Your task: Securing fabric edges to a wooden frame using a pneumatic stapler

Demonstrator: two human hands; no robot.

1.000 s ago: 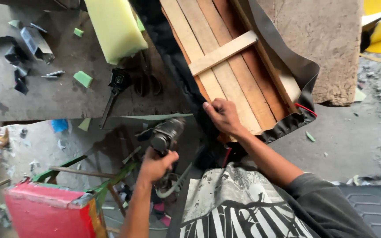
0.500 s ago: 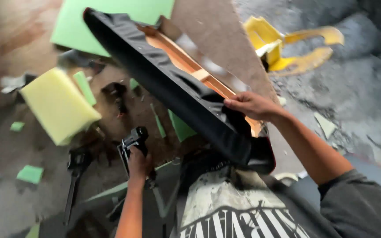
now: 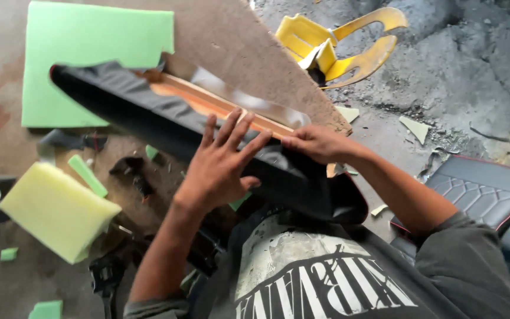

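A long wooden panel (image 3: 208, 101) wrapped in black leatherette (image 3: 149, 115) is propped on edge in front of me, running from upper left down to my lap. My left hand (image 3: 222, 164) lies flat on the black cover with its fingers spread, pressing on it. My right hand (image 3: 320, 143) grips the panel's upper edge near its close end, fingers curled over the black cover. The panel's wooden inner face shows only as a narrow strip past the cover.
A green foam sheet (image 3: 90, 53) lies on the brown board (image 3: 249, 53) at upper left. A yellow foam block (image 3: 54, 210) sits lower left among green scraps. A broken yellow plastic chair (image 3: 332, 41) lies beyond. A black quilted cushion (image 3: 482, 189) is at right. A black tool (image 3: 104, 276) rests below.
My left hand has let go of the black tool and come up flat onto the black cover. The panel, earlier lying with its wood side up, now stands on edge.
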